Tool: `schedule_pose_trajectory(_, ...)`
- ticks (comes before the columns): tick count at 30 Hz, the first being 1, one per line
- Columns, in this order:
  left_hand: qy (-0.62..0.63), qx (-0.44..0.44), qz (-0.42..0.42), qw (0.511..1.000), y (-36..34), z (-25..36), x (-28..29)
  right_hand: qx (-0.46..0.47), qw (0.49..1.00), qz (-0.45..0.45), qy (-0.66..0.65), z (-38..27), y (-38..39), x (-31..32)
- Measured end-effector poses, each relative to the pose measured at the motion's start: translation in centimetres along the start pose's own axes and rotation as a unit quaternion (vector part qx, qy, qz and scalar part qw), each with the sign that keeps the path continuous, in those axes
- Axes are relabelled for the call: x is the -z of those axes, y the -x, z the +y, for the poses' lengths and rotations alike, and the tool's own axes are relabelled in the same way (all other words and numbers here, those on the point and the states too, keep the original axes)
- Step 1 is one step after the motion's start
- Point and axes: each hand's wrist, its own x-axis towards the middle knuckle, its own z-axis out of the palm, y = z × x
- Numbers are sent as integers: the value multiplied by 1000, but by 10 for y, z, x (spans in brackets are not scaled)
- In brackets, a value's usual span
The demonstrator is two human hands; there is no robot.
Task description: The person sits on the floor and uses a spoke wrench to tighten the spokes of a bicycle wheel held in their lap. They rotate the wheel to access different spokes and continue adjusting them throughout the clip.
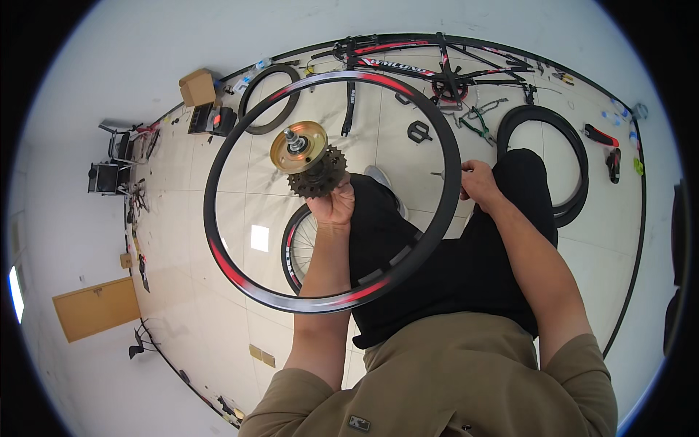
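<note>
The rear bicycle wheel [333,191] is held up: hub [309,162] gripped by the left hand [332,206], rim [445,211] pinched by the right hand [478,182]; steady turning seems called for next.

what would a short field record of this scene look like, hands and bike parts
left hand: holds the bicycle wheel at its hub, below the toothed sprocket cluster
right hand: grips the wheel's rim on the right side
wheel: black rim with red and white marks, spokes blurred, gold disc at the hub
second wheel: on the floor behind the held one
bike frame: black and red, lying on the floor
loose tyres: one near a cardboard box, one at right
floor: pale tiles
</note>
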Motion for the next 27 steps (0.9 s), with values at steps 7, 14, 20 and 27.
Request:
schedule_pose_trajectory(7,18,-2,-2,1000,-2,-1,-2,1,1000,-2,4,-1,2,0)
schedule_pose_trajectory(14,20,-1,1,1000,-2,-3,-6,-8,1000,-8,22,-1,2,0)
schedule_pose_trajectory(20,15,-2,6,1000,-2,-2,-4,-13,1000,-10,22,1,0,0)
schedule_pose_trajectory(27,22,-2,-4,1000,-2,-1,0,-12,999,-5,30,1,1,-1)
